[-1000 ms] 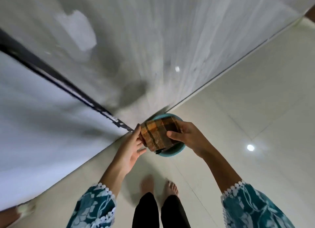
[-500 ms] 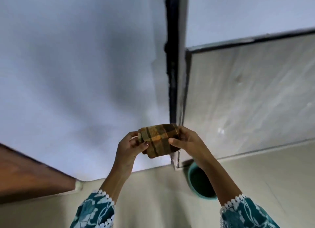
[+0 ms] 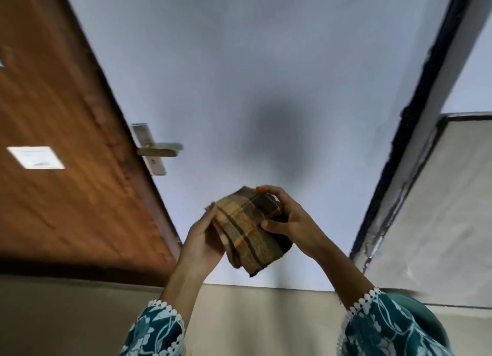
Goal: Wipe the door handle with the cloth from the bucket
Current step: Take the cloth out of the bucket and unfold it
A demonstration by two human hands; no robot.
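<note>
Plaid cloth (image 3: 247, 229) sits folded between your two closed hands, and the door handle (image 3: 157, 149), lever level, lies up and left, nearer your left hand (image 3: 203, 240) than your right hand (image 3: 288, 220).

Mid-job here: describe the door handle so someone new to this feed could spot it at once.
Find the brown wooden door filling the left of the view. On its right edge, against the pale wall, sits a silvery plate with the door handle, a lever pointing right. It lies up and left of the checked cloth held in both hands, and is the only metal fitting on the door.
</note>
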